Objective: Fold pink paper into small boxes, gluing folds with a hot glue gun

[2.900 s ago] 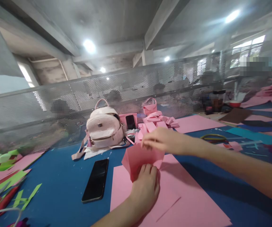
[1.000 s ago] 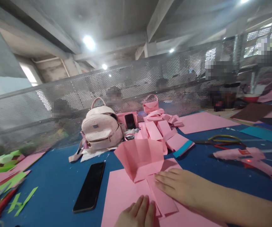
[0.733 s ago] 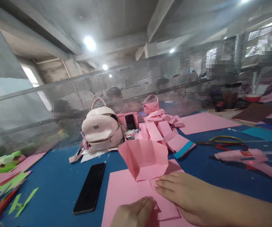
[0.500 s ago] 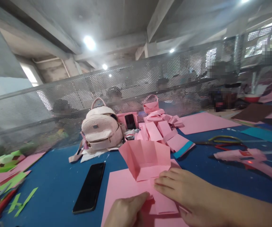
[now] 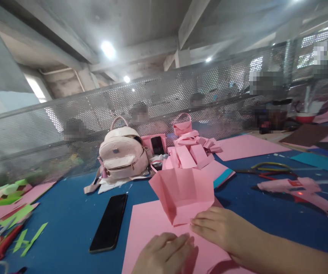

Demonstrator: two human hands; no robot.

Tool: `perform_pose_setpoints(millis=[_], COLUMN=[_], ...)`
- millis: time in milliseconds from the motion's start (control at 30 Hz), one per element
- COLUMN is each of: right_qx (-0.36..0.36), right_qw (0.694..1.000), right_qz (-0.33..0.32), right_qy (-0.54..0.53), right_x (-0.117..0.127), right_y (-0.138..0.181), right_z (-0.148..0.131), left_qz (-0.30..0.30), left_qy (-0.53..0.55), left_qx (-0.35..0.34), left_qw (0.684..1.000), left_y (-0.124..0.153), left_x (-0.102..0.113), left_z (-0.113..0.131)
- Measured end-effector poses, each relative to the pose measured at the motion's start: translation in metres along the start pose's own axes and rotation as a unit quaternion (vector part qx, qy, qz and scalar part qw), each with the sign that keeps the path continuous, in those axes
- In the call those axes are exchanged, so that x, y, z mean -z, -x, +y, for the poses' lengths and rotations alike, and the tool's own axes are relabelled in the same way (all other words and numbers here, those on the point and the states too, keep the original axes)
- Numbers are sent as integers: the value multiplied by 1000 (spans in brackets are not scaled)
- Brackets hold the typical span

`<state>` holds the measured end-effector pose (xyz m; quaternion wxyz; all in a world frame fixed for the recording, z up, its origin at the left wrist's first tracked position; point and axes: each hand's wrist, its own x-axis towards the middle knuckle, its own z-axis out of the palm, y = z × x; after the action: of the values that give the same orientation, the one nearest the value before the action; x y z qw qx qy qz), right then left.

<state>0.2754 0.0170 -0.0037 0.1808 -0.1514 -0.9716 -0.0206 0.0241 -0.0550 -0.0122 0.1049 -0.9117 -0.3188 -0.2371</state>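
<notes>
The left hand (image 5: pixel 166 253) now covers the near end of the folded pink paper (image 5: pixel 189 190), any pinch hidden, the right hand (image 5: pixel 219 230) flat, so creasing seems underway.

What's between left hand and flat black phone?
Head view: from the left hand, pink sheet, then a narrow strip of blue tabletop up to the phone.

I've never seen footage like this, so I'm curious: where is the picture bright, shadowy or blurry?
In the head view, the biggest ceiling light glares white; again in the head view, the folded pink paper is darker on its left side; also there, the room behind the mesh screen looks hazy, with blocky patches hiding some spots.
</notes>
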Motion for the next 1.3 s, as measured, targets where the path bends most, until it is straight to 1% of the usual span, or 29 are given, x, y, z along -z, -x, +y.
perform_pose_setpoints(millis=[67, 133, 200, 300, 400, 567, 633, 767, 833, 867, 933, 1033, 1133, 1200, 1300], right_qx=[13, 17, 22, 28, 27, 14, 2, -11, -19, -22, -28, -51, -89, -118, -151], right_qw=[1000, 1000, 999, 998, 998, 999, 999, 999, 999, 999, 999, 995, 989, 985, 978], right_qz=[5, 17, 30, 42, 52, 38, 37, 37, 29, 27, 24, 17, 21, 35, 53], right_qy=[4, 14, 29, 44, 39, 32, 25, 3, -10, -18, -38, -82, -118, -124, -132], right_x=[1, 0, -3, -8, -10, -10, -11, -16, -17, -17, -15, -10, -7, -6, -6], right_y=[2, 4, 6, 7, 8, 9, 8, 4, 2, 2, 0, -1, -2, -3, -7], right_z=[-2, -3, -2, 1, 3, 5, 5, 9, 10, 10, 10, 6, 1, -3, -8], left_qz=[33, 81, 119, 128, 114, 75, 46, -46, -78, -83, -72, -26, 9, 15, -1], left_qy=[-121, -185, -197, -180, -158, -150, -162, -172, -152, -135, -85, -4, 22, 26, 43], left_qx=[-52, -64, -68, -80, -87, -93, -108, -119, -95, -78, -37, 23, 80, 119, 169], left_qw=[991, 977, 971, 972, 977, 981, 980, 977, 981, 984, 993, 999, 996, 992, 985], left_y=[-3, -9, -14, -23, -27, -25, -22, -15, -14, -15, -17, -21, -21, -21, -22], left_x=[-4, -9, -14, -21, -27, -32, -31, -25, -24, -24, -25, -27, -26, -23, -18], left_z=[-3, -5, -4, -5, -8, -15, -17, -18, -19, -19, -19, -17, -13, -12, -14])
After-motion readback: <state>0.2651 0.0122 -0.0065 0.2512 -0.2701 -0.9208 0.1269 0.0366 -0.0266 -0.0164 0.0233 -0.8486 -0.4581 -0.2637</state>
